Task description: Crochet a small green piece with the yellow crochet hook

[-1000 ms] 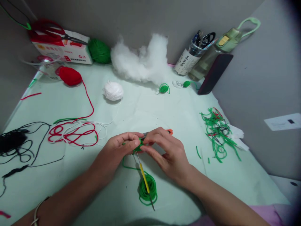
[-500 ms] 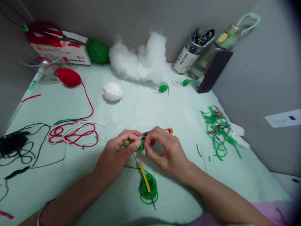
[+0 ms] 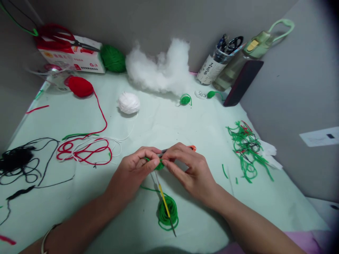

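Between thumb and fingers, my left hand [image 3: 139, 165] pinches a small green crochet piece [image 3: 160, 164], mostly covered by the fingers. My right hand [image 3: 190, 169] closes thumb and forefinger on the piece's right edge. A crochet hook [image 3: 164, 200] with a yellow grip slants down from beneath the piece; whether its upper tip is in the stitches is hidden. Under the hook lies a loose coil of green yarn [image 3: 172, 211], and a strand from it runs up toward my left hand. Behind my fingers lies a grey tool with an orange end [image 3: 194, 148], partly hidden.
Red yarn [image 3: 82, 87], a white yarn ball [image 3: 128, 103] and tangled black yarn [image 3: 17, 159] lie leftward. White stuffing [image 3: 159, 72] sits at the back, beside a green ball [image 3: 113, 58]. Yarn scraps [image 3: 249, 148], a pen cup [image 3: 212, 68], a phone [image 3: 243, 84] and a bottle [image 3: 230, 72] stand right.
My right thumb and forefinger have come together at the edge of the crochet piece, closing the rounder gap between them. My left hand keeps its hold; the view has shifted slightly.
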Motion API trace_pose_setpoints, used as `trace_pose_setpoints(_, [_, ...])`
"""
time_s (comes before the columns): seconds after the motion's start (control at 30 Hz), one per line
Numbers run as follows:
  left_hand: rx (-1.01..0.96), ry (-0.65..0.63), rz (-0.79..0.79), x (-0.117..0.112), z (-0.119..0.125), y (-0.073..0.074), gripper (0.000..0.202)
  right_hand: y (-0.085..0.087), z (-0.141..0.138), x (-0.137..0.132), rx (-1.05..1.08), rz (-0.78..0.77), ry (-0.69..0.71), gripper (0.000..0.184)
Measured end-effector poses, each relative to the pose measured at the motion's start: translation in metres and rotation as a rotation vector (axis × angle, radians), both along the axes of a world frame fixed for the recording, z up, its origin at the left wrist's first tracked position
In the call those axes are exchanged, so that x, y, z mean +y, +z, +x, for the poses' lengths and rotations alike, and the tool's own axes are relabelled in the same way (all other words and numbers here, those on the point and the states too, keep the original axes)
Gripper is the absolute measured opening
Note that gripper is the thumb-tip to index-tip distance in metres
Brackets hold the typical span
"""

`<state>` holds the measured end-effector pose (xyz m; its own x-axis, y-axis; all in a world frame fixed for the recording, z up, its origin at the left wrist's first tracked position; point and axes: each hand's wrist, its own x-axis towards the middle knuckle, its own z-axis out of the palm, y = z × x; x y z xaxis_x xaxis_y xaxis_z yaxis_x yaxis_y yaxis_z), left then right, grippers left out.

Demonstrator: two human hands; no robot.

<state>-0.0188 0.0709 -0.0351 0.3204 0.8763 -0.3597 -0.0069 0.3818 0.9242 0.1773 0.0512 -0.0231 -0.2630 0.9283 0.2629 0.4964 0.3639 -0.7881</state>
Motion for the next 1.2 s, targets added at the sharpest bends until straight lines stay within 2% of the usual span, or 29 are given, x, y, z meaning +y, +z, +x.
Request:
trace_pose_setpoints(0.17, [-0.124, 0.022, -0.139, -0.0010, 0.0020, -0.0027, 0.021, 0.0043, -0.0007, 0.0026, 0.053, -0.028, -0.061, 0.014])
trace_pose_setpoints(0.3, [-0.189, 0.004, -0.198, -0.0008, 0.0025, -0.0025, 0.020, 0.0039, -0.0001, 0.0025, 0.079, -0.074, -0.049, 0.014])
trace_pose_setpoints(0.43, [-0.240, -0.023, -0.191, -0.0006, 0.0024, -0.0014, 0.020, 0.0023, -0.0001, 0.0024, 0.098, -0.085, -0.044, 0.013])
trace_pose_setpoints(0.6, [-0.238, 0.058, -0.163, 0.0001, 0.0028, -0.0039, 0.014, 0.0026, -0.0004, 0.0028, 0.080, -0.087, -0.042, 0.013])
trace_pose_setpoints(0.83, [-0.212, 0.015, -0.131, -0.0010, 0.0014, -0.0033, 0.005, 0.0036, 0.0002, 0.0016, 0.075, -0.087, -0.031, 0.014])
trace_pose_setpoints(1.2, [-0.258, 0.094, -0.183, -0.0017, 0.0058, -0.0044, 0.020, 0.0017, -0.0036, -0.0014, 0.055, -0.078, 0.014, 0.014])
